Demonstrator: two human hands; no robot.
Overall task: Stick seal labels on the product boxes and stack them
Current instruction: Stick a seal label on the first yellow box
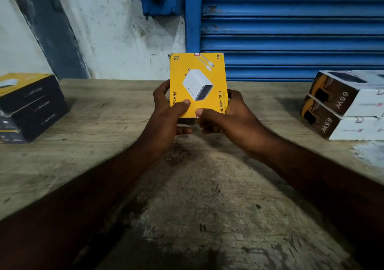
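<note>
A yellow charger box (197,78) with a white plug pictured on its face is held up above the wooden table (187,207), face toward me. My left hand (168,114) grips its lower left corner, thumb on the front. My right hand (224,116) grips the lower right corner, its thumb pressing the bottom edge, where a bit of red shows under the thumb tip. A small red-edged seal label (197,54) sits at the box's top edge.
A stack of black and yellow boxes (29,107) lies at the table's left edge. Two stacked white and brown "65W" boxes (345,105) stand at the right. Behind the table are a blue roller shutter (291,31) and a pale wall.
</note>
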